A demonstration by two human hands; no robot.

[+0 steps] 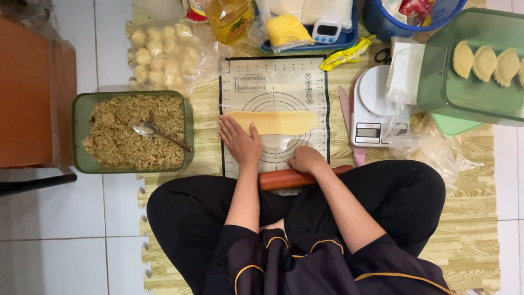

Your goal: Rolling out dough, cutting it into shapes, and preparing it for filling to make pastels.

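A rolled-out oval of dough (pixel 273 122) is lying on the baking mat (pixel 319 90). The left hand (pixel 240 142), open and flat, is pressing its near edge; the right hand (pixel 307 160) is gripping the rolling pin (pixel 284 178). Rolling appears finished; filling from the green tub (pixel 78 134) seems due.
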